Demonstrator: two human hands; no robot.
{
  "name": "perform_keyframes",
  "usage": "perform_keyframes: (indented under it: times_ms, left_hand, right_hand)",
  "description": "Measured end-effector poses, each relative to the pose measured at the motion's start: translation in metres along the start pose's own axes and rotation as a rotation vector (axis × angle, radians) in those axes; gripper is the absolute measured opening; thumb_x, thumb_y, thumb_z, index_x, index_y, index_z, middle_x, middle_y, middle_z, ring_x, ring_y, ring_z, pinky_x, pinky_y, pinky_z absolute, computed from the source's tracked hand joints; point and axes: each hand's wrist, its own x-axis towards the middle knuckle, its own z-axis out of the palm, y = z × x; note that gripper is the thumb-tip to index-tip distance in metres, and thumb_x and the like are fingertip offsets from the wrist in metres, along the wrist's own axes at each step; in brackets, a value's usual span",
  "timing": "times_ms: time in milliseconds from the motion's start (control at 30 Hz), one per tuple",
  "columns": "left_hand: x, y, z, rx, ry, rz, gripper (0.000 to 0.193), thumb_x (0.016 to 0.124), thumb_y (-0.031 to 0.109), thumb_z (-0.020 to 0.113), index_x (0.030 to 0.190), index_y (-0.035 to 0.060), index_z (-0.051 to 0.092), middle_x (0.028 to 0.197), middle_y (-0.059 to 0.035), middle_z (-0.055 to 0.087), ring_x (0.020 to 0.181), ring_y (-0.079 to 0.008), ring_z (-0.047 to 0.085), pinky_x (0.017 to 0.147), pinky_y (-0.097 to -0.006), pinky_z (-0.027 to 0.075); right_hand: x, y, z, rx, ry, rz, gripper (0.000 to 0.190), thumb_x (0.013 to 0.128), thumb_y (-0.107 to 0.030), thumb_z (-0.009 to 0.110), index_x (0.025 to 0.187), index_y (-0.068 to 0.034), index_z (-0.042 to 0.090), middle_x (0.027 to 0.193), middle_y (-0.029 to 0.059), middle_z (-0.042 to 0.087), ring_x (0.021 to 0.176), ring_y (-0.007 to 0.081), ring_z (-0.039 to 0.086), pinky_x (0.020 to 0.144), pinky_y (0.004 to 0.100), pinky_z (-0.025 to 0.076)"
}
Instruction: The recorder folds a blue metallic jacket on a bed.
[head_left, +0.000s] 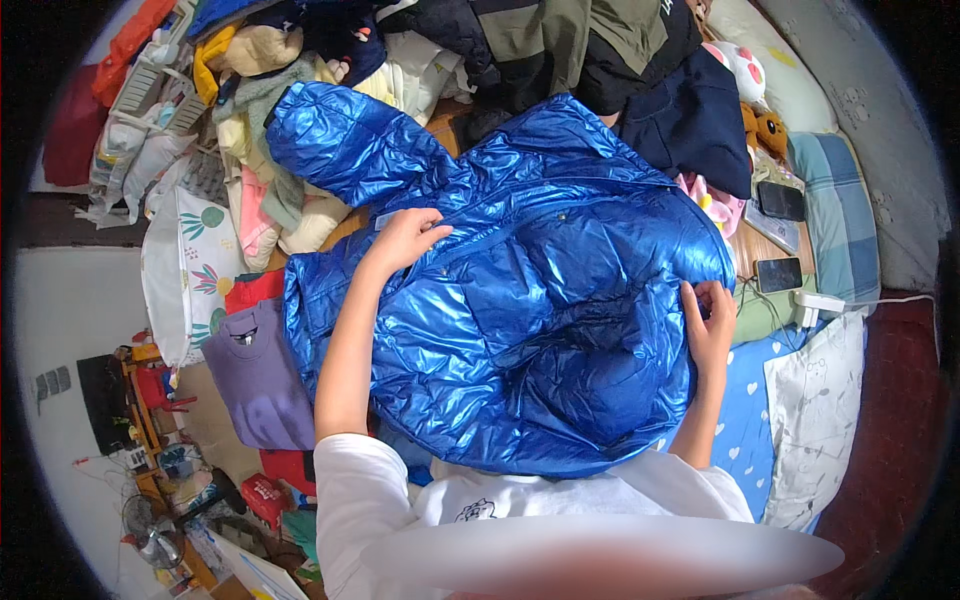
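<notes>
A shiny blue puffer jacket (487, 300) lies spread before me, its lower edge bunched against my white shirt. One sleeve (330, 139) stretches toward the upper left. My left hand (409, 238) rests on the jacket's left part, near the front opening. Its fingers are bent and the thumb points right; whether fabric is pinched between them is hard to see. At the right edge of the jacket, my right hand (709, 319) has its thumb and curled fingers around the fabric. Snap buttons (562, 217) show along the front.
A folded purple sweatshirt (259, 382) lies left of the jacket. Piled clothes (262, 150) and dark garments (675, 112) lie beyond it. On the right are phones (778, 274), a white power adapter (817, 306) with cables and a pillow (814, 420). A fan (154, 529) stands lower left.
</notes>
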Motion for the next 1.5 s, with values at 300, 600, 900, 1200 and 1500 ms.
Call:
perform_keyframes:
  times_ms: [300, 600, 900, 1200, 1500]
  left_hand:
    - [-0.039, 0.026, 0.010, 0.108, 0.018, 0.063, 0.057, 0.082, 0.038, 0.077, 0.118, -0.0029, 0.060, 0.096, -0.0161, 0.063, 0.087, -0.0272, 0.061, 0.077, -0.0376, 0.048]
    - [-0.097, 0.050, 0.005, 0.621, 0.307, 0.171, 0.022, 0.083, 0.017, 0.071, 0.098, 0.0016, 0.067, 0.107, -0.0116, 0.059, 0.106, -0.0298, 0.057, 0.091, -0.0406, 0.047]
    - [-0.098, 0.035, -0.011, 0.451, 0.363, 0.095, 0.016, 0.091, 0.015, 0.064, 0.094, 0.0001, 0.066, 0.090, -0.0145, 0.068, 0.084, -0.0338, 0.066, 0.074, -0.0425, 0.053]
    - [-0.073, 0.006, -0.047, 0.276, 0.251, -0.076, 0.028, 0.088, 0.027, 0.071, 0.091, -0.0003, 0.066, 0.064, -0.0105, 0.058, 0.057, -0.0228, 0.054, 0.056, -0.0362, 0.042]
    - [-0.143, 0.023, -0.050, 0.623, 0.392, 0.146, 0.037, 0.079, 0.031, 0.076, 0.099, 0.0018, 0.065, 0.094, -0.0128, 0.064, 0.091, -0.0306, 0.062, 0.078, -0.0397, 0.051]
  right_hand:
    - [0.000, 0.000, 0.000, 0.014, -0.011, 0.016, 0.026, 0.086, -0.024, 0.073, 0.081, -0.003, 0.060, 0.075, 0.0085, 0.055, 0.075, 0.0242, 0.050, 0.073, 0.0355, 0.039]
    - [0.000, -0.001, 0.001, -0.005, -0.001, 0.011, 0.025, 0.086, -0.023, 0.073, 0.081, -0.002, 0.060, 0.076, 0.0086, 0.056, 0.075, 0.0241, 0.051, 0.074, 0.0349, 0.040]
    - [-0.001, 0.001, 0.002, -0.002, 0.004, -0.002, 0.025, 0.086, -0.023, 0.073, 0.081, -0.002, 0.060, 0.075, 0.0087, 0.057, 0.075, 0.0236, 0.051, 0.073, 0.0345, 0.040]
    - [-0.002, 0.004, 0.003, -0.019, 0.000, -0.010, 0.025, 0.086, -0.023, 0.073, 0.082, -0.003, 0.060, 0.075, 0.0085, 0.056, 0.074, 0.0235, 0.050, 0.072, 0.0349, 0.040]
    - [-0.001, -0.001, 0.003, -0.020, -0.006, -0.006, 0.024, 0.088, -0.023, 0.072, 0.081, -0.002, 0.060, 0.076, 0.0083, 0.056, 0.076, 0.0228, 0.051, 0.073, 0.0344, 0.040]
